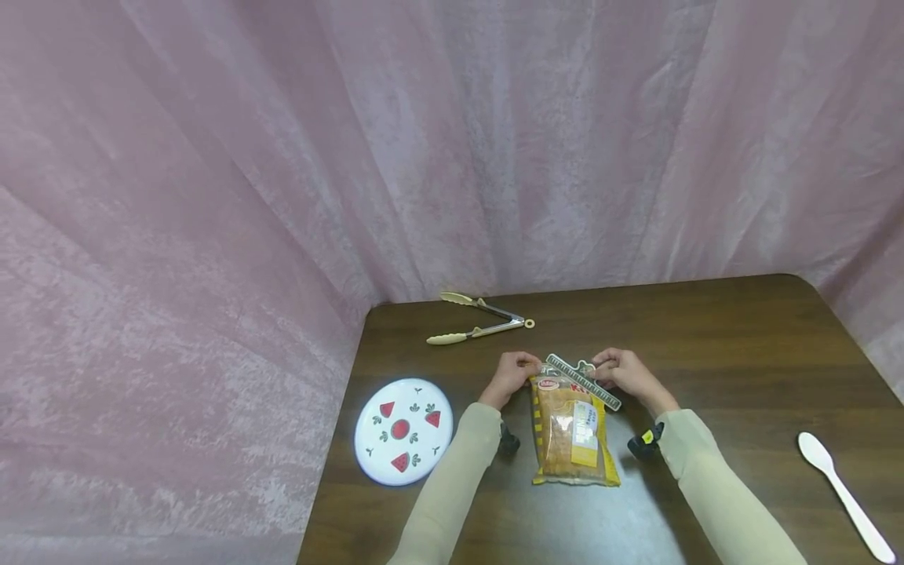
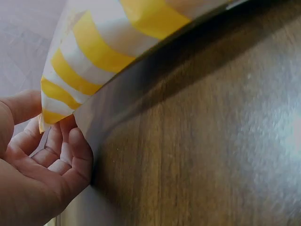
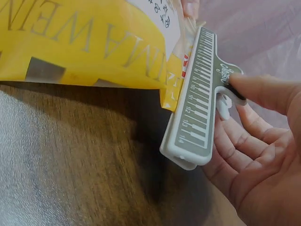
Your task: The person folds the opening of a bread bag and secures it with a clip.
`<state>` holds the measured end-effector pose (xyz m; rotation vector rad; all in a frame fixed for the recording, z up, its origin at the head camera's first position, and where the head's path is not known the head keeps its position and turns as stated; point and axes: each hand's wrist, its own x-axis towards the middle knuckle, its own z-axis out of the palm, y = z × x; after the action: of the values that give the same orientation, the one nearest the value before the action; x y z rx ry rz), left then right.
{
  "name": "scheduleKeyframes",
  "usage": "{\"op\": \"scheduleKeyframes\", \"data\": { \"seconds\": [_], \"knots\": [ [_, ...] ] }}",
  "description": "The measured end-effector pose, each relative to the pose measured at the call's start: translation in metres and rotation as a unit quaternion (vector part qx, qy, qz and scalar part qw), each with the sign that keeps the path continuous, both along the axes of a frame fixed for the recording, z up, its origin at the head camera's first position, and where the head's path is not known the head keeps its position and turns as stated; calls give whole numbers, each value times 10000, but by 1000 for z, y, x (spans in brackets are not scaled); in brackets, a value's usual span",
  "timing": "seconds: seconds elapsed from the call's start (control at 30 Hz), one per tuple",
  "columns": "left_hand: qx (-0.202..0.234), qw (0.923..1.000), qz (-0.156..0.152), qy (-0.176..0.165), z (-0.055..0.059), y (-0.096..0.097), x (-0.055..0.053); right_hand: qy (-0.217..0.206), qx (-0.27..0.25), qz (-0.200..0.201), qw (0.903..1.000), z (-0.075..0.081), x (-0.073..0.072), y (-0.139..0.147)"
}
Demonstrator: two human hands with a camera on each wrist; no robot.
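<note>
A clear and yellow bag of bread (image 1: 561,439) lies in front of the person in the head view. Its top left corner is pinched between the thumb and fingers of my left hand (image 1: 510,378), and the striped yellow edge (image 2: 96,42) fills the top of the left wrist view. Across the bag's top right corner sits a long clip (image 1: 582,382) with a piano-key print, slanting down to the right. My right hand (image 1: 627,375) grips the clip's handles, thumb on the upper one. In the right wrist view the clip's jaws lie over the bag's folded end.
Left of the bag is a round white plate (image 1: 424,442) with watermelon pictures. Spread tongs (image 1: 487,330) with cream tips lie near the table's back edge. A white spoon (image 1: 852,500) rests at the far right. Pink curtain (image 1: 452,157) hangs behind the brown table (image 1: 734,353).
</note>
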<state>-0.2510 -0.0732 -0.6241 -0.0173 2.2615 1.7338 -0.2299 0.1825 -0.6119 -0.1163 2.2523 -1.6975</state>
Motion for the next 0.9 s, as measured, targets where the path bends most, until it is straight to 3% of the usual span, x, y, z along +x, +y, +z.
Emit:
{"op": "scheduleKeyframes", "data": {
  "seconds": [0.5,0.9],
  "knots": [
    [-734,9960,-169,475,-9,-4,-6,3,275,-52,9996,-9,2,-5],
    [-1397,9885,-139,569,-9,-7,-6,198,868,-280,9956,-11,3,-10]
  ]
}}
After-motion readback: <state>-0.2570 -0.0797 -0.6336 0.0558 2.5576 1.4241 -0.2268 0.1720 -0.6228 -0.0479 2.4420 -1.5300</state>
